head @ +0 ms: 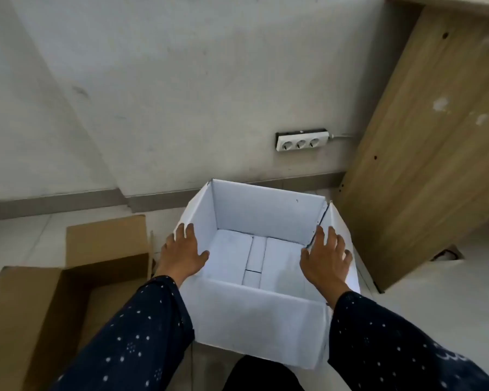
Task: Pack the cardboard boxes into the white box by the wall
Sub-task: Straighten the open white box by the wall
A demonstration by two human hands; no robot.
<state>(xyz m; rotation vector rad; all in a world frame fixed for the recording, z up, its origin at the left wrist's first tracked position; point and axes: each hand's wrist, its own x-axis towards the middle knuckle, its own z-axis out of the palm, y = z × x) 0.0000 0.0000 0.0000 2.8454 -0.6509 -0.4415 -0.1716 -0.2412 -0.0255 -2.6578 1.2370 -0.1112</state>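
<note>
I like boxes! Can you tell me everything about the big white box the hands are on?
The white box stands upright and open on the floor, close to the wall. It looks like white cardboard. Its top flaps are folded outward. Inside, only its white bottom flaps show, with a gap between them. The left hand rests flat on the left flap and the right hand on the right flap. A brown cardboard box lies beside it on the left.

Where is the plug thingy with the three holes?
In the head view, the white power strip is fixed on the wall, above the open white box, just left of the wooden panel.
</note>
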